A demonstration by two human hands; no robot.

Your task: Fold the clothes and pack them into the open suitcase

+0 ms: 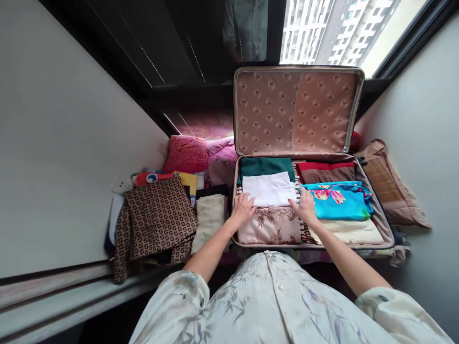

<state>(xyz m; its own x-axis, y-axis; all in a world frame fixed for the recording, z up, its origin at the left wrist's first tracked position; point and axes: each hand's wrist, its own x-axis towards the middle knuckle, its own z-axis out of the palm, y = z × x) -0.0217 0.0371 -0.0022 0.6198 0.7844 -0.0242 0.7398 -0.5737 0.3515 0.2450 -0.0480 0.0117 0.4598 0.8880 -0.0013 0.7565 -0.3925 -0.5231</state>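
Note:
A folded white cloth (268,189) lies in the left half of an open suitcase (385,224), partly over a folded dark green cloth (265,166). My left hand (243,209) rests at its lower left corner, fingers extended. At the right edge of the white cloth is my right hand (304,206), thumb apart from the fingers and touching the cloth. Just below lies a folded pale pink cloth with a leaf print (270,227). Beside my right hand are a blue floral cloth (340,200), a red and brown cloth (326,173) and a cream cloth (349,231).
The suitcase lid (297,110) stands upright against the window. To the left lie a brown patterned garment (158,220), a folded pale cloth (210,222) and pink pillows (186,154). A brown cushion (390,186) sits by the right wall. Walls close both sides.

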